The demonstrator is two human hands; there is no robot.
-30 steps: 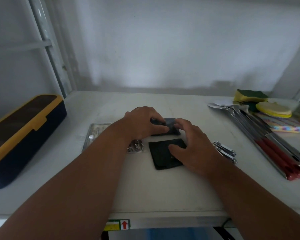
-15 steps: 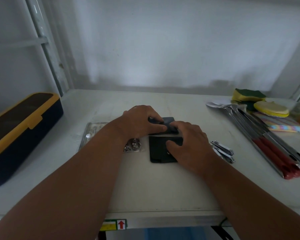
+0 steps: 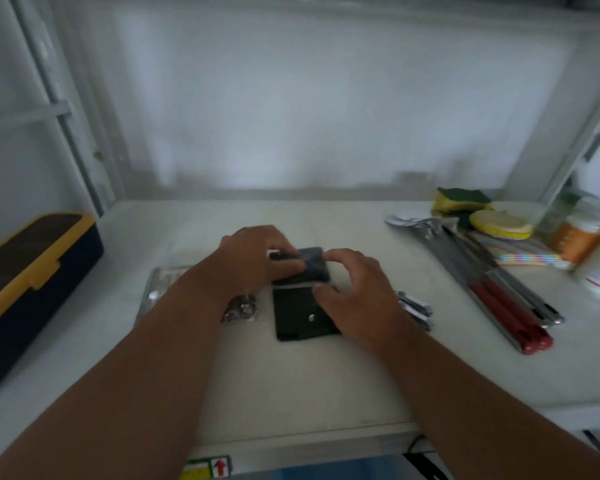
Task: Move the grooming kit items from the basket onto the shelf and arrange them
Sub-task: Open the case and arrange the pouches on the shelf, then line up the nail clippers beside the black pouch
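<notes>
A black grooming kit case (image 3: 293, 317) lies unfolded on the white shelf (image 3: 291, 382), with a snap button on its near half. Its far half, a dark grey flap (image 3: 315, 263), sits under my left hand (image 3: 257, 258), whose fingers press on it. My right hand (image 3: 354, 299) rests on the near half with the fingers partly lifted and spread. A clear plastic tool insert (image 3: 160, 289) lies to the left, half hidden by my left forearm. A small bag of metal pieces (image 3: 241, 311) sits beside the case. Metal nail clippers (image 3: 414, 308) lie to its right.
A navy box with a yellow rim (image 3: 25, 282) stands at the left. To the right lie red-handled knives and spoons (image 3: 492, 289), sponges (image 3: 465, 200), a yellow lid (image 3: 501, 223), a striped cloth and bottles (image 3: 582, 237). The shelf's front edge is near me.
The case has been squared up, its long side now running away from me. My right hand's fingers have lifted and spread over the near half. My left hand stays on the far flap.
</notes>
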